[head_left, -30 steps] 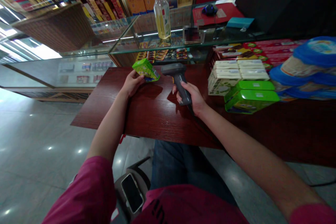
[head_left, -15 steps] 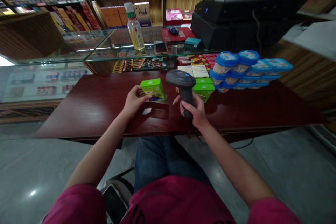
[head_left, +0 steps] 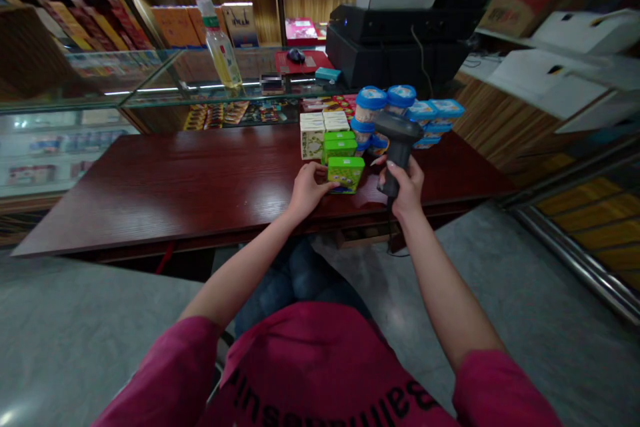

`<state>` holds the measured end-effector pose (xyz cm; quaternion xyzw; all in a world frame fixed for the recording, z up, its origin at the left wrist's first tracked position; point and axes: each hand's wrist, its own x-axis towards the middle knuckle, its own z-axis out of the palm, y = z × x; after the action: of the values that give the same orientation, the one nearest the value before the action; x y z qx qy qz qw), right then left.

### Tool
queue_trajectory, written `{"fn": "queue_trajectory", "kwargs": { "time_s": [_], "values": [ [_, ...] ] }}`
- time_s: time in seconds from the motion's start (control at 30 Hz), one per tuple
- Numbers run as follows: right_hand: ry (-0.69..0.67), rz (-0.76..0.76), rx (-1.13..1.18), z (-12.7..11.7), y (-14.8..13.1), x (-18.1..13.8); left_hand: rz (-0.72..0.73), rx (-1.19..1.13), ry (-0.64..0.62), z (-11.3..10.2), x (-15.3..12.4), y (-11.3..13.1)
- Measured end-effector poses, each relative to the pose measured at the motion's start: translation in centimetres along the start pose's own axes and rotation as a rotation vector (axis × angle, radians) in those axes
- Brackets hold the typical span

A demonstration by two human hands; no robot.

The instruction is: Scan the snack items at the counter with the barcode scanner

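Pinched between the thumb and fingers of my left hand (head_left: 311, 190) is a green box (head_left: 346, 175), upright at the front of a row of like boxes. Right behind it stand more green boxes (head_left: 340, 140), and behind those several white boxes (head_left: 313, 137). My right hand (head_left: 407, 183) is wrapped round the handle of a dark grey barcode scanner (head_left: 399, 140), its head raised in front of blue-lidded tubs (head_left: 371, 99). A cable hangs from the scanner's handle.
All this is on a dark red wooden table (head_left: 200, 173). Beyond it, a glass counter bears a bottle (head_left: 223, 53), a mouse (head_left: 296, 56) and a teal pack (head_left: 328, 73). Black machines (head_left: 395, 53) stand at the back right. Clear flat-lidded tubs (head_left: 440, 110) are stacked at the right.
My left hand has carried the green box rightward to the front of the other green boxes. My right hand has shifted right with the scanner, and the view has turned right.
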<state>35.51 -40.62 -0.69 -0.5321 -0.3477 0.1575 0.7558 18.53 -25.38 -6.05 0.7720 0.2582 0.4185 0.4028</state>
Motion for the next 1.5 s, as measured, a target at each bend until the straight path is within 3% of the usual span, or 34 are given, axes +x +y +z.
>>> {"fn": "queue_trajectory", "kwargs": {
  "time_s": [0.3, 0.43, 0.77, 1.13, 1.37, 1.5],
  "values": [
    [-0.004, 0.011, -0.006, -0.1, 1.1, -0.4, -0.037, 0.028, 0.164, 1.9, 0.7, -1.0],
    [-0.016, 0.007, 0.036, 0.1, 1.0, -0.6, -0.104, 0.001, 0.143, 1.6, 1.2, -0.7],
    [-0.005, 0.045, 0.138, 0.3, 1.3, -1.2, -0.113, -0.014, 0.133, 1.5, 1.7, -0.9],
    [0.001, 0.100, 0.272, -1.7, 4.3, -1.2, -0.059, -0.076, -0.036, -1.6, -0.5, -2.2],
    [-0.002, 0.120, 0.265, -1.2, 3.9, -1.4, -0.003, 0.086, 0.181, 1.3, 0.6, -0.5],
    [-0.010, 0.134, 0.245, -1.3, 3.6, -1.5, -0.003, 0.121, 0.194, 2.6, 1.7, 0.1]
  ]
}}
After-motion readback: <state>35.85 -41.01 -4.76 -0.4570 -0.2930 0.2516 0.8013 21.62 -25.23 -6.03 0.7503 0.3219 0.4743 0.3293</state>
